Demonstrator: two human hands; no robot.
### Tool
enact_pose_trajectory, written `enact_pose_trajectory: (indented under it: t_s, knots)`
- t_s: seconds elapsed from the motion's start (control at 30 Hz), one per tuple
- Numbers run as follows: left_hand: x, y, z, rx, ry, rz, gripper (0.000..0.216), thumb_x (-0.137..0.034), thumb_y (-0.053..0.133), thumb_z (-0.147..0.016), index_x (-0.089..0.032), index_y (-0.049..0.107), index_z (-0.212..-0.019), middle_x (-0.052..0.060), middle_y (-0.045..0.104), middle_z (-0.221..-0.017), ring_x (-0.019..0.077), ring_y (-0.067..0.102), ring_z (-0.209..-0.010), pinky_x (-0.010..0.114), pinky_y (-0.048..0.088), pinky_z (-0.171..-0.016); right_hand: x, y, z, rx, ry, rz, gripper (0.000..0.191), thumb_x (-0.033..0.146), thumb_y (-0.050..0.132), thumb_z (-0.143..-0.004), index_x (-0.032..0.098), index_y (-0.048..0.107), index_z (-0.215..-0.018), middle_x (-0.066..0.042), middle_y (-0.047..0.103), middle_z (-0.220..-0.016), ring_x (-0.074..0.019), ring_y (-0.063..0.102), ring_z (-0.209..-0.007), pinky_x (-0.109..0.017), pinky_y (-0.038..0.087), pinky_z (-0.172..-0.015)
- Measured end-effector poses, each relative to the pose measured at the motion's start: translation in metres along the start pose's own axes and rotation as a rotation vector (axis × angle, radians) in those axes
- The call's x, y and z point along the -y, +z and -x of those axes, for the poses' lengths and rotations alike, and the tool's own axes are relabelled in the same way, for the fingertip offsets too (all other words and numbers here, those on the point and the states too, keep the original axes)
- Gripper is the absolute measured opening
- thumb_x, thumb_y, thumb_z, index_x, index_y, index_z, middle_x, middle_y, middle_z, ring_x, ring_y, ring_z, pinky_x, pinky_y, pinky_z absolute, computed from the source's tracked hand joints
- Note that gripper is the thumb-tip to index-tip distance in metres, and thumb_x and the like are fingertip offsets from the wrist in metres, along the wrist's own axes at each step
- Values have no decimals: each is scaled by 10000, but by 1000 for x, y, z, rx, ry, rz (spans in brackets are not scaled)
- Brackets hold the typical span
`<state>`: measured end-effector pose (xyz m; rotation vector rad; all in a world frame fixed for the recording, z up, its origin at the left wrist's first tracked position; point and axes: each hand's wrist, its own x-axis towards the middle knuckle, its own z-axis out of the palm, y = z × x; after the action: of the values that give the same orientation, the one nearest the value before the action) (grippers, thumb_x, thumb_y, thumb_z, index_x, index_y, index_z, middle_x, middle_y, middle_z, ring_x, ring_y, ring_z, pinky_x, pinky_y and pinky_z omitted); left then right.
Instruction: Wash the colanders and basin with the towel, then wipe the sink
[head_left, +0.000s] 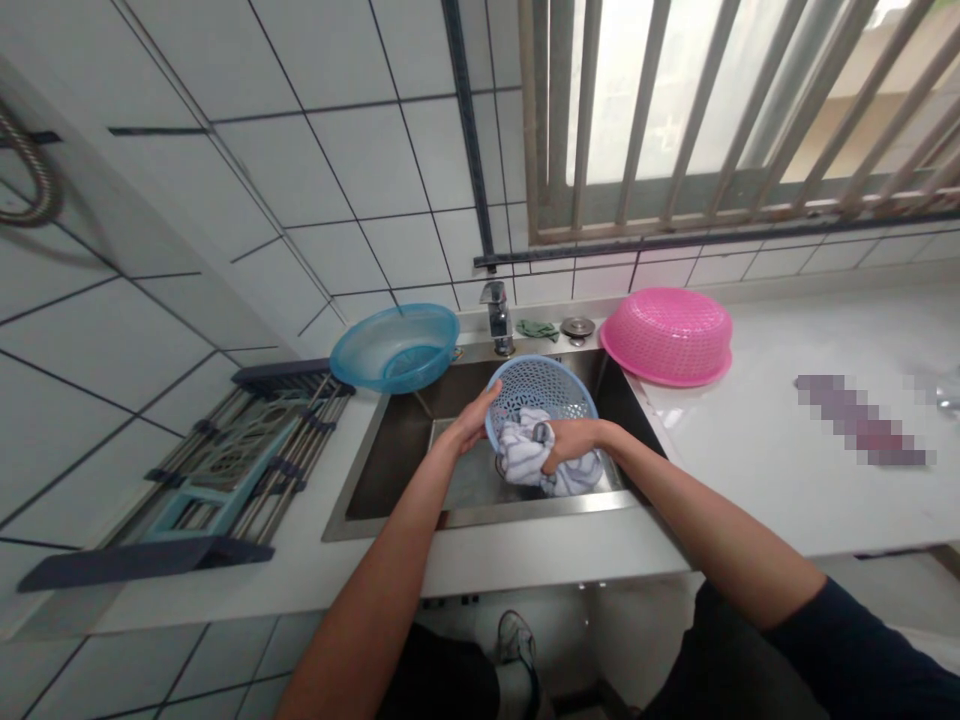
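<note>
Over the metal sink (360, 505), a light blue perforated basket (517, 385) is tilted with its opening toward me. My left hand (472, 420) grips its left rim, thumb on the inside edge and the other fingers behind it. A white and grey striped cloth (525, 455) is bunched at the basket's lower edge, part of it hanging down into the sink. My right hand (566, 442) is closed on this cloth, its fingers partly hidden in the folds.
Behind the sink stands a faucet (497, 315), with a green cloth (538, 329) and a sink strainer (577, 328) beside it. A blue basin (397, 345) leans at the back left. An upturned pink basket (667, 335) sits right; a folding rack (247, 455) lies left.
</note>
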<state>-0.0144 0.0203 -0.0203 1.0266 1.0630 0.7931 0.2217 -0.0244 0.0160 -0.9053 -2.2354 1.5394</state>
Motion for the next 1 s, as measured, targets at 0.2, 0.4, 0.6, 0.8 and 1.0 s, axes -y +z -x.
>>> enact_pose_trajectory:
  t_s: [0.2,0.4,0.6,0.8,1.0]
  knots:
    - [-4,-1,1,64,39,23,751,-780,657,-927,-219,713,-1422,131,800,-1317,309,761,-1195,446,577,-1097,-5,-3,-4,-302,43,-340,402,203,851,-585,208,814,-985,-16,834,-1063,-270,757,-1027,-379,605,-993]
    - [-17,6,15,38,-39,-59,1014,-854,613,-907,-311,363,-1726,179,624,-1592,376,676,-1366,562,490,-1178,-5,6,-19,-574,138,-893,342,281,837,-758,193,759,-1079,-88,836,-1033,-250,793,-873,-352,663,-816]
    - [-21,14,19,192,223,-217,1026,-554,904,-821,-324,426,-1699,114,403,-1774,372,371,-1637,519,308,-1330,-8,4,-25,-708,117,-934,310,333,810,-797,182,727,-1055,-101,824,-1038,-261,796,-922,-386,659,-890]
    - [-20,11,16,162,309,-279,960,-317,909,-767,-277,506,-1638,116,506,-1705,366,425,-1601,537,284,-1341,-10,4,-20,-783,-195,-268,364,408,825,-805,226,756,-1112,-65,791,-1209,-284,694,-1243,-435,519,-1144]
    - [-10,11,7,67,392,-359,833,-193,802,-702,-210,632,-1517,112,633,-1584,393,483,-1535,565,291,-1332,-15,4,-18,-635,-212,227,272,336,736,-903,213,744,-1146,-116,754,-1269,-307,652,-1222,-446,467,-1152]
